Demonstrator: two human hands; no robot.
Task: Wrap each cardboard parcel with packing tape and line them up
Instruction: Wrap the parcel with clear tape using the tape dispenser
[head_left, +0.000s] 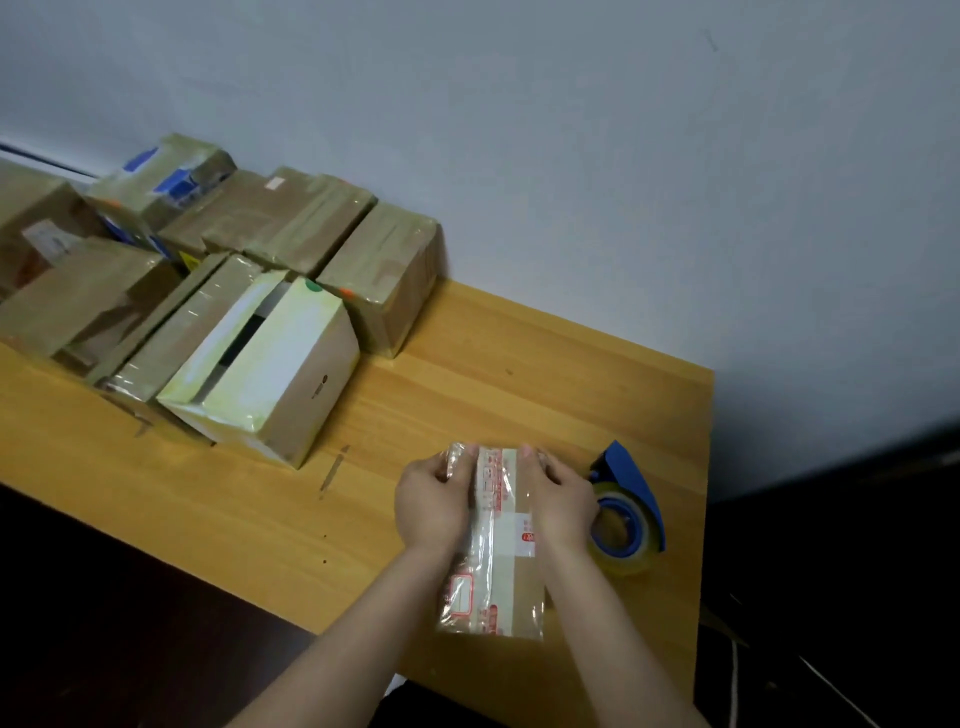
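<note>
Parcel (500, 571) print illegible (blurred); leftmost box (36, 223) partly off-frame.

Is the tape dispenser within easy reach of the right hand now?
Probably yes: the tape dispenser lies just beside the right hand with nothing between, though that hand grips the parcel and must let go first.

The light is dim and even, cool on the grey wall (571, 156) and warmer on the wooden table (467, 364); no single source shows; shadows are soft and short, lying close under the stacked boxes (260, 364); the lower corners of the frame sink to near black; clear tape on the small parcel (493, 545) gives pale glints, as does the tape roll (618, 535); everything looks soft and slightly smeared, label print unreadable; wide-angle distortion skews the table's edges.
</note>
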